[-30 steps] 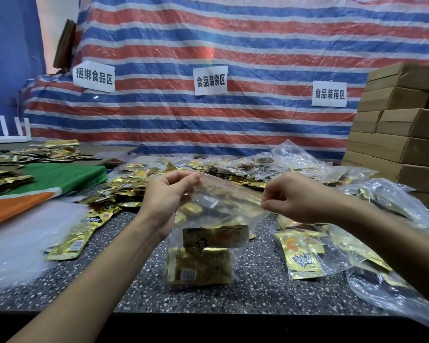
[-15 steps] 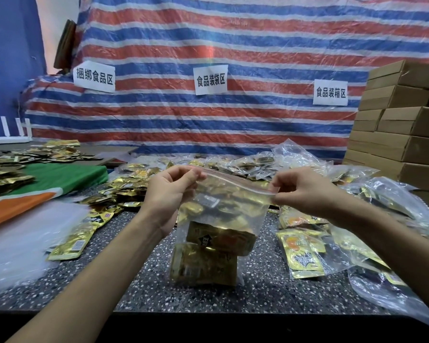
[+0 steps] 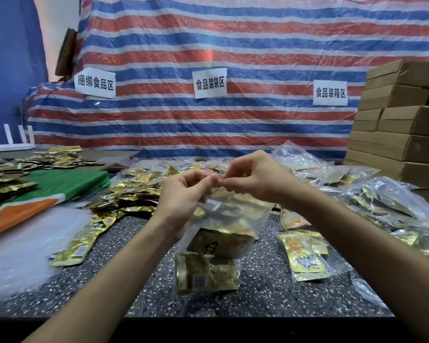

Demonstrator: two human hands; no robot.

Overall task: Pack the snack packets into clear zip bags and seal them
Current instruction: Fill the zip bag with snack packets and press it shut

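A clear zip bag (image 3: pixel 223 224) hangs upright over the speckled table (image 3: pixel 265 288), with gold snack packets (image 3: pixel 206 271) stacked in its bottom. My left hand (image 3: pixel 183 194) pinches the bag's top strip at its left end. My right hand (image 3: pixel 253 177) pinches the same strip right beside it, fingertips nearly touching the left thumb. The bag's mouth is bunched between the two hands. Loose gold packets (image 3: pixel 131 194) lie in a heap behind and left of the bag.
Filled clear bags (image 3: pixel 386 209) pile up at the right, with yellow packets (image 3: pixel 302 253) near them. Stacked cardboard boxes (image 3: pixel 401 125) stand at the far right. A green and orange cloth (image 3: pixel 47 191) and white plastic sheet (image 3: pixel 20 253) cover the left. A striped tarp hangs behind.
My right hand has slid left along the bag's top strip until it meets my left hand. The bag's mouth, stretched wide before, is now gathered narrow between the fingers.
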